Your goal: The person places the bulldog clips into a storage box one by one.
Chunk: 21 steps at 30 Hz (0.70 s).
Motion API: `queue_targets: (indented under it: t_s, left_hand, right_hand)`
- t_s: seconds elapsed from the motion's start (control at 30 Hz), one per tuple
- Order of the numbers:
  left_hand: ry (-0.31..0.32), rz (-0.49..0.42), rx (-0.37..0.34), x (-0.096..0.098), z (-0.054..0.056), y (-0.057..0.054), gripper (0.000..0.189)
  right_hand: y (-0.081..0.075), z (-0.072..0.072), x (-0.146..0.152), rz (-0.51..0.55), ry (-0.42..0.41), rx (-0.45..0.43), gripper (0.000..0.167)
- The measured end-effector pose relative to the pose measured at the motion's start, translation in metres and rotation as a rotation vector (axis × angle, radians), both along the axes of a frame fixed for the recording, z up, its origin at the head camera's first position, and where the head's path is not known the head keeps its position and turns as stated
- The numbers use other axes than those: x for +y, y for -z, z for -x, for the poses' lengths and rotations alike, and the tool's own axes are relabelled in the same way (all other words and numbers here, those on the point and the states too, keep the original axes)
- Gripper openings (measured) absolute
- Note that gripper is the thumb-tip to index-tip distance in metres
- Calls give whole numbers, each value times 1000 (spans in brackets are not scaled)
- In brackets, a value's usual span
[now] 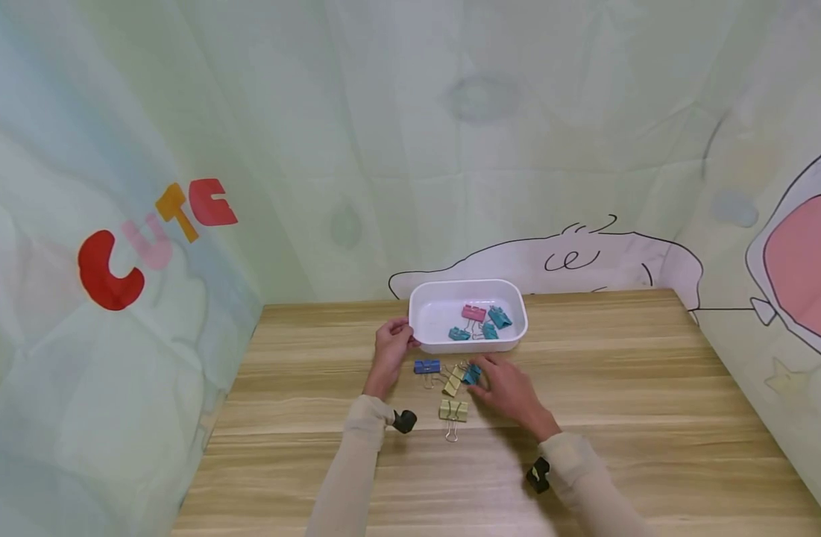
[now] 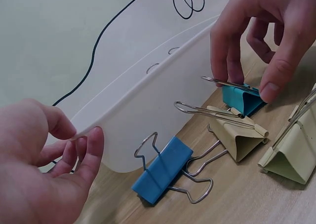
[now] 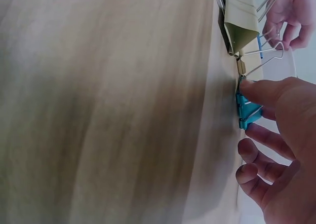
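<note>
A white plastic tray stands against the back of the table. My left hand pinches its left rim between thumb and fingers, seen closely in the left wrist view. Just in front of the tray, my right hand holds a teal binder clip between thumb and fingers, low at the tabletop. Beside that clip lies a yellow binder clip. A blue binder clip is to its left, and another yellow binder clip lies nearer the front.
Inside the tray are a pink binder clip and several teal binder clips. A printed cloth backdrop rises behind the wooden table and along both sides.
</note>
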<state>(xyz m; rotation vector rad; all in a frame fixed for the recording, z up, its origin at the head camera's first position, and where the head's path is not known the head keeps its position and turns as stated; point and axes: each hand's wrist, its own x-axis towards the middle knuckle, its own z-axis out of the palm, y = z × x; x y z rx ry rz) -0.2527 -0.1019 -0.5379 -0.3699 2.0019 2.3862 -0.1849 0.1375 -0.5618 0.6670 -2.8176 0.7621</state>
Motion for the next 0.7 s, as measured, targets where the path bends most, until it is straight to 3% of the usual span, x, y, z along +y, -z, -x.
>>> queue_targets:
  t_s: [0.7]
  left_hand:
    - [-4,6,-19,1,0,0,37]
  right_hand:
    - [6,-3,2,53,25,-14,39]
